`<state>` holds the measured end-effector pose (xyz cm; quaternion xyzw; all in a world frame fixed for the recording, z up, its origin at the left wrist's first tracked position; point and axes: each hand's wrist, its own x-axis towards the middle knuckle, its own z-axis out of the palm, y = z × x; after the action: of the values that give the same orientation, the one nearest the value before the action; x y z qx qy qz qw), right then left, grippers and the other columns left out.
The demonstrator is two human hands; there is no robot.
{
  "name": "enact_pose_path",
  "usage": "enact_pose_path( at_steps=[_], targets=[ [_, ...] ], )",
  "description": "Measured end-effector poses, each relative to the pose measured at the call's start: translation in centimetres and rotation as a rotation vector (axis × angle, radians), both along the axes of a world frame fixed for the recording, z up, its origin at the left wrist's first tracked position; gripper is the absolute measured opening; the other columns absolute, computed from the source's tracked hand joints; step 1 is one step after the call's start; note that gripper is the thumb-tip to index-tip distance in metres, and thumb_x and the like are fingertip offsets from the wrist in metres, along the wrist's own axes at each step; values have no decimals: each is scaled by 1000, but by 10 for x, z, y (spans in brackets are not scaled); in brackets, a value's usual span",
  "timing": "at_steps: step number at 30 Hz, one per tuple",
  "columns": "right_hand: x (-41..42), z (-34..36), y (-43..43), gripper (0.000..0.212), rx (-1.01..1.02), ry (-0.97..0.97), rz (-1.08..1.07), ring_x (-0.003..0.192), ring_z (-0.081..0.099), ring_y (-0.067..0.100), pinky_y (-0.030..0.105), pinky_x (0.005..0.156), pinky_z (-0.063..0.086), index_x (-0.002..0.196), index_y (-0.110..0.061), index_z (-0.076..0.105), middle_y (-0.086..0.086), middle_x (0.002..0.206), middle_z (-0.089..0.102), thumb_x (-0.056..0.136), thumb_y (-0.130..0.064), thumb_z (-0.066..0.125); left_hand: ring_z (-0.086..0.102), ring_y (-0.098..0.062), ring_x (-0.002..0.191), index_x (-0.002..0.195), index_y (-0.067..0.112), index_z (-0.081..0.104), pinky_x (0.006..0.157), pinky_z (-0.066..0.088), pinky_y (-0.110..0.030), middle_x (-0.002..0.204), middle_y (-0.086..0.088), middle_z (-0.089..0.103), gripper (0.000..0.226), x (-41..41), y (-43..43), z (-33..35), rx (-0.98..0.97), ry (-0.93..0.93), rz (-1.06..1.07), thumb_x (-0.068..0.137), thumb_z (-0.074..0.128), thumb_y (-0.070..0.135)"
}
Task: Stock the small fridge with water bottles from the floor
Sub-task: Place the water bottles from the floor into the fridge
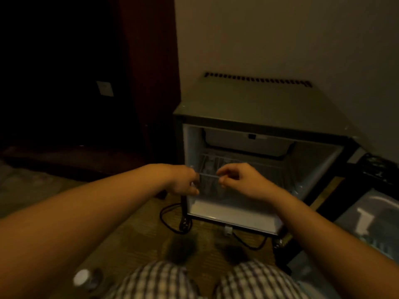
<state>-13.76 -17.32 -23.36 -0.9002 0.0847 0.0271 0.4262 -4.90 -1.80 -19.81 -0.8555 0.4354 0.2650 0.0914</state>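
Wall (280, 35): pale and plain, seen at upper right. Wooden panel (151, 83): dark reddish, upright, set against the wall's left edge. The area at far left is lost in near-black shadow; a small pale plate (105, 88) is fixed there. Carpet (129, 231): patterned, brownish. Light: dim and warm throughout.

Grey fridge (248, 100), white inside; black cord (166, 221); black-and-white checked trousers (155, 281); brown patterned carpet (129, 234); white bottle cap (81, 277).
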Motion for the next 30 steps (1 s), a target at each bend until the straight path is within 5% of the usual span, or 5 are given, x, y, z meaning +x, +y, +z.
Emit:
enact_pose_path(
  at_steps=[7,13,16,22,30],
  targets=[
    [4,85,96,30,-152,3,321,97,64,17,35,93,51,118,-11,60,3,104,66,88,-17,60,53,-23,116,130,21,46,98,45,-39,129,-4,55,43,-14,116,52,-68,-115,179,92,46,41],
    [-3,109,216,33,-359,7,536,85,64,11,29,80,53,124,-16,55,1,103,65,91,-23,57,52,-22,118,133,15,47,98,42,-33,133,-5,53,45,-42,222,53,-59,-30,401,93,48,37],
    [-3,99,274,33,-448,53,631,87,65,15,27,74,50,123,-15,55,1,99,64,90,-23,58,51,-22,120,135,15,43,100,42,-34,135,-5,51,48,-53,269,33,-43,90,539,92,51,34],
    [8,52,342,35,-527,123,675,98,62,23,34,84,52,122,-13,55,8,116,61,88,-20,61,48,-22,124,139,15,38,105,39,-34,139,-6,46,51,-74,328,-21,-100,302,719,92,51,30],
    [28,-9,347,35,-558,283,621,107,58,24,30,81,47,123,-10,55,10,123,56,89,-17,59,54,-13,104,118,16,58,96,42,-31,117,-5,61,29,-97,348,-126,-484,503,1000,90,54,26]
  ],
)
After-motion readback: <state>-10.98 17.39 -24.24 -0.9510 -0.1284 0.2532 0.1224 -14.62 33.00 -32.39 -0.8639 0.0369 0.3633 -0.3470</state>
